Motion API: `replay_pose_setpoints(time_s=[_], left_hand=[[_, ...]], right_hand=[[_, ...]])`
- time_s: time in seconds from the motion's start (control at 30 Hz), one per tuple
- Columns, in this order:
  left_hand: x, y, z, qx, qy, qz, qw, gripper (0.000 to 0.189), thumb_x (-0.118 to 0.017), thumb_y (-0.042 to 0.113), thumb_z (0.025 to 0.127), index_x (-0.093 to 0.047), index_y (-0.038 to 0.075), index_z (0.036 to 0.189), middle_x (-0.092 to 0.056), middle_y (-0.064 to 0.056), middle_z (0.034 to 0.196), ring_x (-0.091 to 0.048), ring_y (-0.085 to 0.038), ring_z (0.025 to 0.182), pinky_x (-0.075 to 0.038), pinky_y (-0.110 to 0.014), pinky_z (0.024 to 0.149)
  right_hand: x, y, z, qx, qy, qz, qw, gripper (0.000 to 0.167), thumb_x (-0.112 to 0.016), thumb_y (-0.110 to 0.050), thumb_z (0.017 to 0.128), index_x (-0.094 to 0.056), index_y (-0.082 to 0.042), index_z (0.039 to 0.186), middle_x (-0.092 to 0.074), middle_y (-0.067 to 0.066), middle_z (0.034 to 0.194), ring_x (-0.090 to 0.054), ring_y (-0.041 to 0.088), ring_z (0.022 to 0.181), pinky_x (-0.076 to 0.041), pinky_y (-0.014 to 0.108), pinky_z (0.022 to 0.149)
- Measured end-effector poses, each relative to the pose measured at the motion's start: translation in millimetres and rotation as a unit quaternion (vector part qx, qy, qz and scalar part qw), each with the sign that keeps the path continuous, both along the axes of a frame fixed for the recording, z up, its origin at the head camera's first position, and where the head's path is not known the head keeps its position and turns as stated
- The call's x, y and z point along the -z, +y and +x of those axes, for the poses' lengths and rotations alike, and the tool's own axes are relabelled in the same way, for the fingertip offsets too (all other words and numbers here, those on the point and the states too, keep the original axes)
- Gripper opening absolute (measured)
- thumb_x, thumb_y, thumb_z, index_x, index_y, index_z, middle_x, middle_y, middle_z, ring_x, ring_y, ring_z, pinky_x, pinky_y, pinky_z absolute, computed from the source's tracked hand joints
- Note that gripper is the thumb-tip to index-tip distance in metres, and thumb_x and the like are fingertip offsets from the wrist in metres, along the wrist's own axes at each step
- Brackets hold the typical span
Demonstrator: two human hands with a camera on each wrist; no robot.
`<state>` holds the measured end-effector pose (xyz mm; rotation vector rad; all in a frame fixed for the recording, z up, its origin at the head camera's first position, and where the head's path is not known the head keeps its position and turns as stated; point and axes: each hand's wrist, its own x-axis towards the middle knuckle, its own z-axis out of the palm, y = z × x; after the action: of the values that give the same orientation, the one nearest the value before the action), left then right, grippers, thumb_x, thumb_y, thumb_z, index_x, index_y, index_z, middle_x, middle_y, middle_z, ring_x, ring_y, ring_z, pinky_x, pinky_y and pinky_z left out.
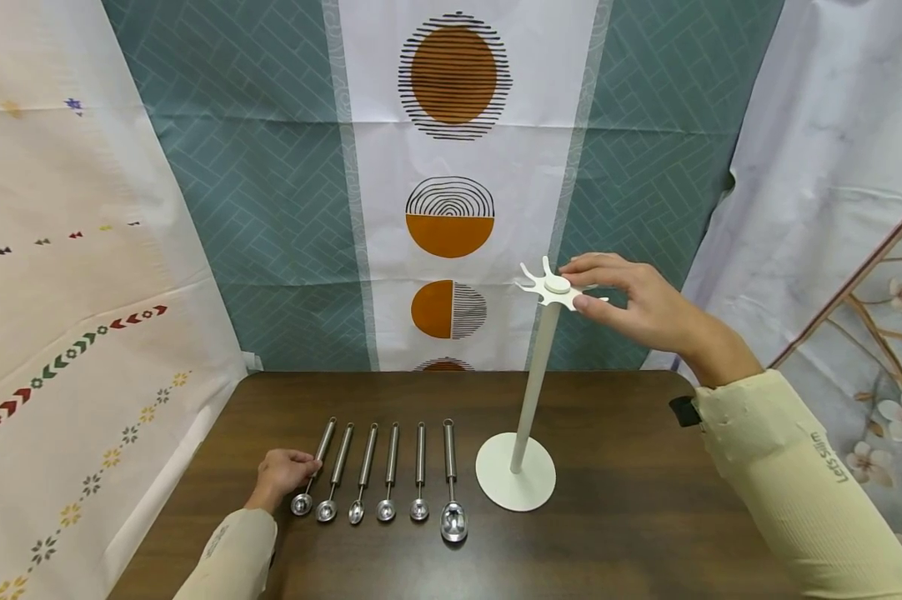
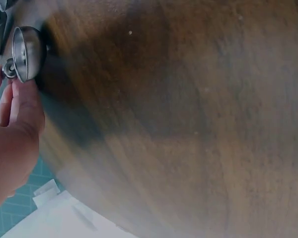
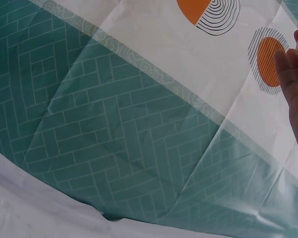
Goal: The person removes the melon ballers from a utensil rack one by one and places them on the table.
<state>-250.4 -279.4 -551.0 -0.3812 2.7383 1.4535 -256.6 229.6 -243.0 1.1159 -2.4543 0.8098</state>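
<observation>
My left hand [image 1: 284, 477] pinches the leftmost steel scoop [image 1: 302, 503] by its handle. In the left wrist view, the scoop's deep round bowl [image 2: 31, 53] shows beside the fingertips. My right hand [image 1: 638, 302] is at the top of a tall white stand [image 1: 535, 387]; thumb and fingers hold the right side of its hooked head [image 1: 554, 288]. The right wrist view catches only part of that hand [image 3: 293, 84] at its right edge. No utensil hangs on the visible hooks.
Several more steel scoops lie in a row on the brown wooden table [image 1: 608, 517], including an oval one [image 1: 357, 511] and a larger one [image 1: 454, 522]. The stand's round base [image 1: 496, 479] is right of them. A patterned cloth [image 1: 271, 208] hangs behind.
</observation>
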Motion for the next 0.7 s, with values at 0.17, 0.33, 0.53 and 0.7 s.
replay_pose_setpoints(time_s=[0.17, 0.33, 0.53, 0.7], left_hand=[[-1.4, 0.5, -0.1, 0.005, -0.002, -0.013, 0.9999, 0.021, -0.074, 0.005, 0.085, -0.070, -0.014, 0.091, -0.073, -0.015, 0.075, -0.070, -0.018, 0.060, -0.055, -0.027, 0.058], [-3.2, 0.4, 0.4, 0.005, -0.012, -0.037, 0.9992, 0.020, -0.073, 0.008, 0.085, -0.072, -0.012, 0.091, -0.073, -0.014, 0.072, -0.070, -0.019, 0.060, -0.055, -0.029, 0.063], [-4.0, -1.0, 2.4, 0.011, -0.023, -0.052, 0.9983, 0.022, -0.073, 0.011, 0.086, -0.072, -0.011, 0.092, -0.071, -0.008, 0.067, -0.066, -0.015, 0.057, -0.053, -0.029, 0.061], [-21.3, 1.6, 0.2, 0.036, -0.007, -0.092, 0.9951, 0.031, -0.073, 0.019, 0.088, -0.071, -0.009, 0.100, -0.072, -0.016, 0.083, -0.068, -0.034, 0.081, -0.056, -0.041, 0.073]], right_hand=[[-0.4, -0.3, 1.2, 0.001, 0.003, -0.002, 1.0000, 0.030, -0.063, -0.013, 0.097, -0.069, -0.001, 0.124, -0.059, 0.013, 0.134, -0.050, 0.033, 0.127, -0.041, 0.057, 0.097], [-0.3, -0.6, 1.5, 0.002, 0.003, -0.003, 1.0000, 0.030, -0.063, -0.014, 0.097, -0.069, -0.001, 0.124, -0.059, 0.013, 0.134, -0.050, 0.033, 0.127, -0.041, 0.056, 0.096], [0.7, -2.0, 1.0, 0.007, -0.005, 0.007, 0.9999, 0.032, -0.062, -0.017, 0.098, -0.067, -0.001, 0.126, -0.058, 0.013, 0.137, -0.048, 0.034, 0.129, -0.040, 0.057, 0.097], [2.0, -2.4, 3.0, 0.013, -0.016, 0.021, 0.9996, 0.036, -0.061, -0.018, 0.099, -0.065, -0.003, 0.131, -0.055, 0.013, 0.142, -0.045, 0.036, 0.134, -0.039, 0.059, 0.100]])
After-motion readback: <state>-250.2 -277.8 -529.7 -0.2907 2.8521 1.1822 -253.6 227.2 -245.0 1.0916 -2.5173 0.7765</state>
